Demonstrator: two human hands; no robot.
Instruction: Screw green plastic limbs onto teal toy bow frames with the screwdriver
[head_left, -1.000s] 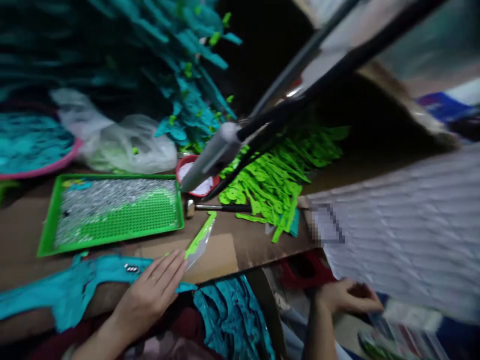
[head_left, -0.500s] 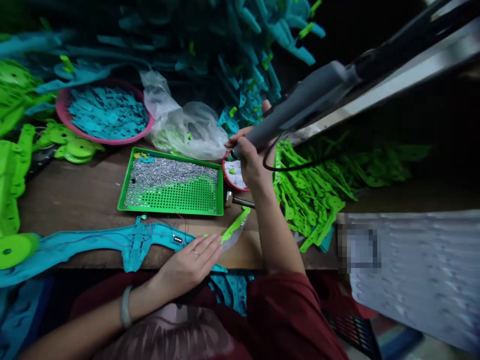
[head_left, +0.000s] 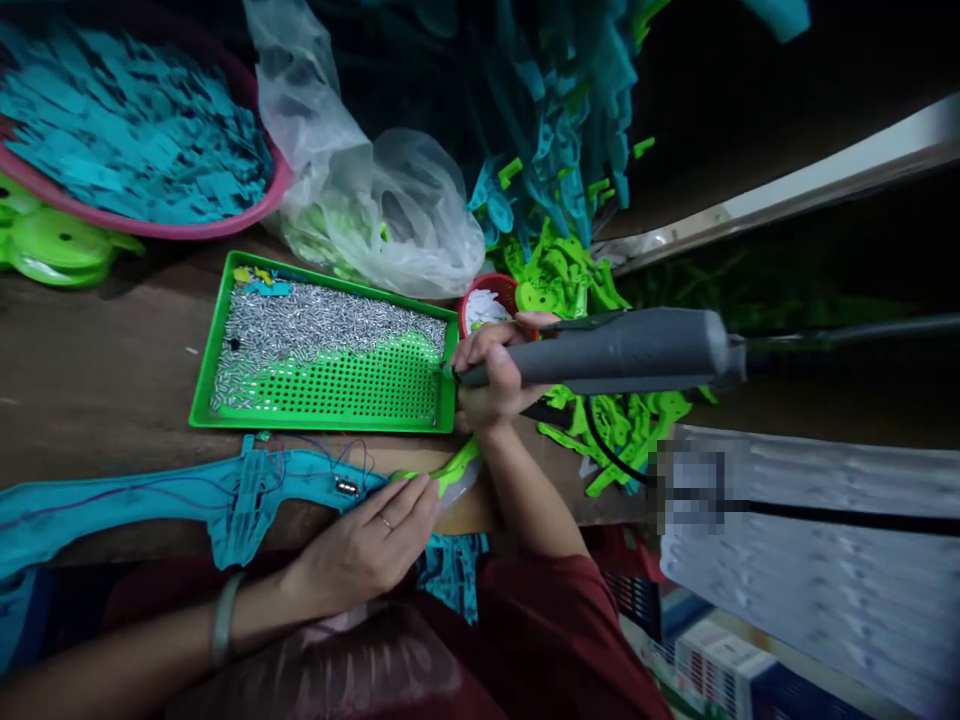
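Note:
My right hand (head_left: 499, 390) is wrapped round a grey electric screwdriver (head_left: 630, 348), held nearly level. Its tip points left, at the right end of a green perforated tray (head_left: 322, 428) of small silvery screws (head_left: 300, 320). Low in front of me, my left hand (head_left: 367, 545) has its fingers closed over a lime-green plastic part (head_left: 459, 462); its thumb is hidden. That part lies at the right end of a long blue plastic shell (head_left: 165, 485), which has thin wires and a small metal component (head_left: 346, 487) on it.
Behind the tray are a pink basin (head_left: 279, 185) of blue pieces and a clear plastic bag (head_left: 420, 220). A small red bowl (head_left: 504, 290) holds white pieces. Lime-green parts (head_left: 637, 425) are heaped at the right, near a pale sheet (head_left: 810, 560). A black cable (head_left: 840, 515) crosses there.
My right hand has brought the screwdriver down from above the red bowl to the tray's right end, tilting it level. My left hand stays on the green part. The view has shifted closer.

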